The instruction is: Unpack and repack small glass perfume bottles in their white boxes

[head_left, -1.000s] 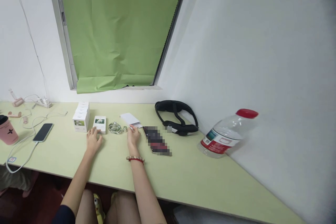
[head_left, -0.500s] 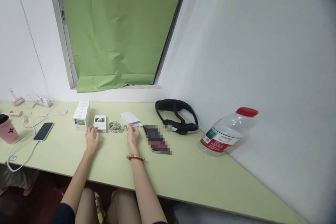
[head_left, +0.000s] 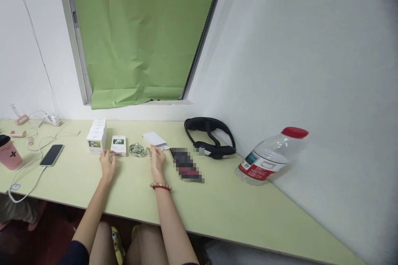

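My left hand rests on the table with its fingers apart and slightly bent, at the near left corner of a small white box with a green picture. Its fingertips are close to the box, not wrapped round it. My right hand, a beaded bracelet at its wrist, has its fingers pinched together. Beside those fingertips lies a small shiny clear piece; anything in the pinch is too small to make out. Between my hands is a coiled, shiny, glass-like object. A white carton or card lies behind the right hand.
A row of white boxes stands left. Farther left are a phone on a cable and a pink cup. To the right lie a blurred dark item, a black head strap and a large bottle by the wall.
My left hand has shifted slightly left, away from the small box's front. The right hand's fingertips have moved only a little, staying beside the small clear piece.
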The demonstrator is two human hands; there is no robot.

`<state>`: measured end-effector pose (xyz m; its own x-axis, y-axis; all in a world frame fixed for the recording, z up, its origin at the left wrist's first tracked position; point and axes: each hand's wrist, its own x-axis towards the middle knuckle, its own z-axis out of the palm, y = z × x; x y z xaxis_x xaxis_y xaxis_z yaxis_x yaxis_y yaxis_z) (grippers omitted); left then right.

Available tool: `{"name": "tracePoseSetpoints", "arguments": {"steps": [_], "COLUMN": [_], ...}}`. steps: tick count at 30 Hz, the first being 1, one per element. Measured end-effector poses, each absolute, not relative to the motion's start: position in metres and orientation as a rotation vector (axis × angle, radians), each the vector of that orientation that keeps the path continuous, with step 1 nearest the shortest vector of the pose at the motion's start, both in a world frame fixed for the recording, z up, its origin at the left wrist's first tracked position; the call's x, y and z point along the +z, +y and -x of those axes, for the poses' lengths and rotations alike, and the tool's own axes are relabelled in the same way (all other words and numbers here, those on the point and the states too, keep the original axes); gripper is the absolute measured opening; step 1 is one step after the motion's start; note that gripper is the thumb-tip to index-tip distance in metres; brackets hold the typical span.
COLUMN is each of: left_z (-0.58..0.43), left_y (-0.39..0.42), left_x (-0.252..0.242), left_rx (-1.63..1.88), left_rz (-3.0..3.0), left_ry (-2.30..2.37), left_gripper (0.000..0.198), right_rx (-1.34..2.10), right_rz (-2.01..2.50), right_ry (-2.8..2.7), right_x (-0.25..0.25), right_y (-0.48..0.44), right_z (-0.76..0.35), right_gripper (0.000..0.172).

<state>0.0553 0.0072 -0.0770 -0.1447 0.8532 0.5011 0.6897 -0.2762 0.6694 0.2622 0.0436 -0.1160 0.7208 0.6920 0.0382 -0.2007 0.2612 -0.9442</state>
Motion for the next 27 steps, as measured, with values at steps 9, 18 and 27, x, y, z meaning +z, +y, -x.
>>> {"name": "tracePoseSetpoints", "arguments": {"steps": [9,18,27], "left_z": [-0.054,-0.055,-0.055], "left_y": [0.010,0.011,0.011], "left_x": [-0.081,-0.081,-0.081], "left_rx": [1.460,1.489,1.487], "left_rz": [-1.934,-1.936,-1.936], "left_ry": [1.713,1.691,1.672], "left_gripper": [0.018,0.018,0.018], "right_rx": [0.688,0.729,0.668], "right_rz": [1.194,1.097,1.179], "right_ry": [-0.321,-0.061,-0.550], "right_x": [-0.100,-0.094,-0.098], "right_y": [0.033,0.034,0.033], "right_z": [-0.262,-0.272,-0.260], "right_gripper": [0.039,0.033,0.059]}}
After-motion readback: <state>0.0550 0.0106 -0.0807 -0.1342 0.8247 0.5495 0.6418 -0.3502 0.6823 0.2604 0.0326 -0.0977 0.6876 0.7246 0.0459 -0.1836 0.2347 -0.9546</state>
